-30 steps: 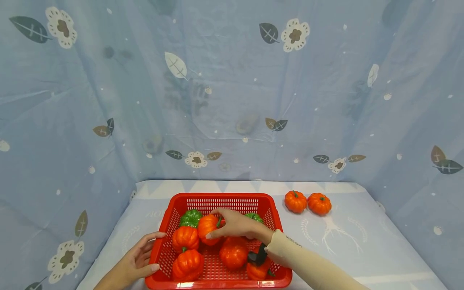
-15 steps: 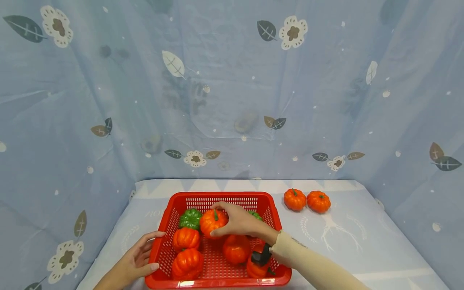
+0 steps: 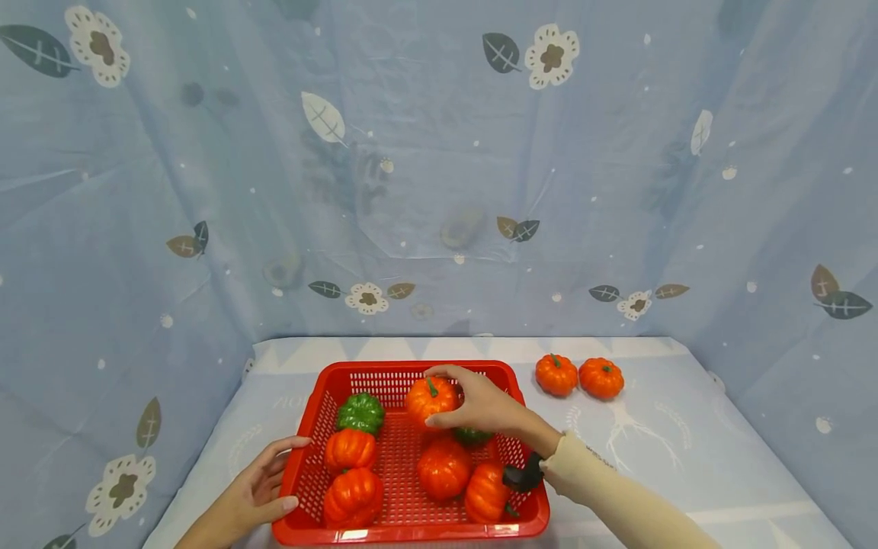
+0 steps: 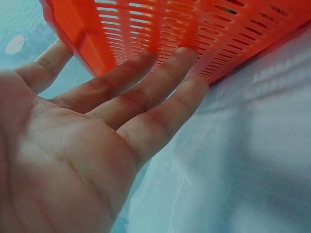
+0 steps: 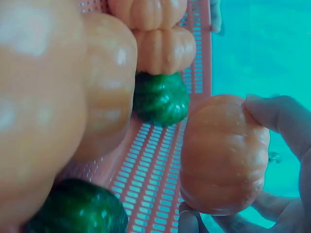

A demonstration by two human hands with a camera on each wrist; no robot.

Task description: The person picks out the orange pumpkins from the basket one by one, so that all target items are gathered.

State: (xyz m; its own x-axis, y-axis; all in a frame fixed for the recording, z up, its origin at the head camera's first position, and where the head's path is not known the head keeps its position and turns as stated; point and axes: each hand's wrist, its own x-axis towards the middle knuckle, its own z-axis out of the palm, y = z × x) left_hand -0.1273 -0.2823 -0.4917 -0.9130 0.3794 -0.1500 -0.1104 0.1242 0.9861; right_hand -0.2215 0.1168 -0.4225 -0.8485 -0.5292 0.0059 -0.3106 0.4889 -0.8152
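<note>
My right hand (image 3: 483, 404) pinches a small orange pumpkin (image 3: 427, 404) with a green stem, thumb on one side and fingers on the other. The pumpkin is over the red plastic basket (image 3: 303, 450); in the right wrist view its ribbed side (image 5: 223, 155) fills the grip. At the basket's left side, my left hand (image 3: 254, 492) rests with fingers spread, and its fingertips (image 4: 184, 56) touch the slotted outer wall. Inside the basket lie a green pumpkin (image 3: 360, 414), two orange ones on the left, two more orange ones on the right, and another green one (image 3: 472, 436) partly hidden.
Two orange pumpkins (image 3: 556, 375) (image 3: 601, 379) sit side by side on the pale tablecloth (image 3: 658, 442), right of the basket. Blue patterned cloth (image 3: 425, 191) hangs behind and on both sides. A black strap piece (image 3: 524, 474) is on the right wrist.
My right hand has lifted the orange pumpkin from beside the left-hand group and carried it to the right within the basket's outline. The left hand stays at the basket's side.
</note>
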